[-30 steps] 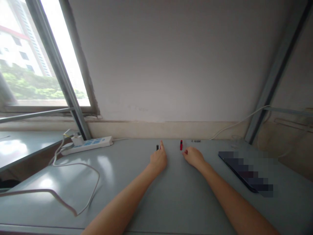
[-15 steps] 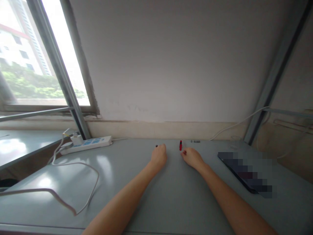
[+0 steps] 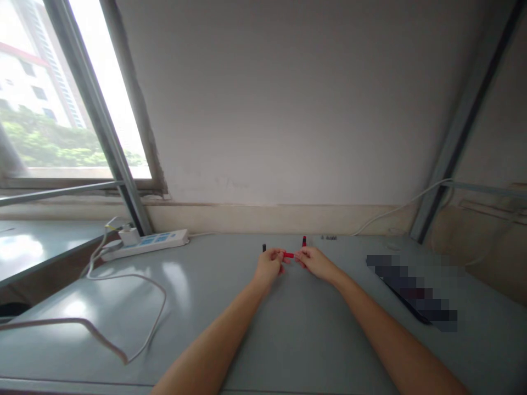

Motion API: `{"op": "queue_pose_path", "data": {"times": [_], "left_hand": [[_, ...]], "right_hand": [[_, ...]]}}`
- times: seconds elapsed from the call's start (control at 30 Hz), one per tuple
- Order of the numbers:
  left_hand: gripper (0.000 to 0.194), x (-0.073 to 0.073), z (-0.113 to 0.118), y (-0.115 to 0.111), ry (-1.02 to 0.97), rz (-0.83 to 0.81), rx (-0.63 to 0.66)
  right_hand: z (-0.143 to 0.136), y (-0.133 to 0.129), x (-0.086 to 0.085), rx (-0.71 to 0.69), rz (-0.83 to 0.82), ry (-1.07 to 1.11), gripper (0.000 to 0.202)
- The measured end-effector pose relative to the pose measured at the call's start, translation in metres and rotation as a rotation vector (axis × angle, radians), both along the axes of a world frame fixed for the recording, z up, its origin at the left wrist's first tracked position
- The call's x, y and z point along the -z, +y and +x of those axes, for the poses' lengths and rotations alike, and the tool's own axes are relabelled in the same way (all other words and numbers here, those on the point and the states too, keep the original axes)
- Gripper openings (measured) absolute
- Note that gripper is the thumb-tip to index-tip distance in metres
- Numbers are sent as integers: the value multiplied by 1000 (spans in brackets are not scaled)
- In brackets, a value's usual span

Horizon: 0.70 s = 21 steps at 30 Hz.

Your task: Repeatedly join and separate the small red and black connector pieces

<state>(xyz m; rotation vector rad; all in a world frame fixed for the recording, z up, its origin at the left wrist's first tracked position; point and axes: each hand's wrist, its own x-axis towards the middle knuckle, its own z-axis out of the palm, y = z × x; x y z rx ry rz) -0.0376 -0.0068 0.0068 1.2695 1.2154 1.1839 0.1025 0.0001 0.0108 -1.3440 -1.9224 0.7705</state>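
Note:
Between my hands, a short red stick-like piece (image 3: 289, 255) lies level just over the grey desk. My left hand (image 3: 270, 264) pinches its left end. The fingertips of my right hand (image 3: 312, 260) are closed at its right end; whether they hold some smaller part is too small to tell. Behind my right hand stands a red and black object (image 3: 304, 240), its lower part hidden by the hand. A small dark cylinder (image 3: 264, 248) shows just beyond my left hand. Several tiny dark pieces (image 3: 330, 238) lie in a row near the wall.
On the left of the desk (image 3: 263, 351) is a white power strip (image 3: 158, 241) with plugs and a looping cable (image 3: 165, 296). A dark flat object (image 3: 411, 296), partly pixelated, lies at the right. Metal posts rise at both sides, and a window is at the upper left.
My hands have come closer together, and the red piece now shows between them. My left hand has turned so its fingers point right. More of the dark cylinder is visible.

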Motion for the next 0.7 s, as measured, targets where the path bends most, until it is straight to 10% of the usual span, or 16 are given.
{"op": "queue_pose_path", "data": {"times": [0.7], "left_hand": [[21,4,2,-7,-36,8,-50]], "right_hand": [[5,-5,-4,-15,186,-166,7]]}}
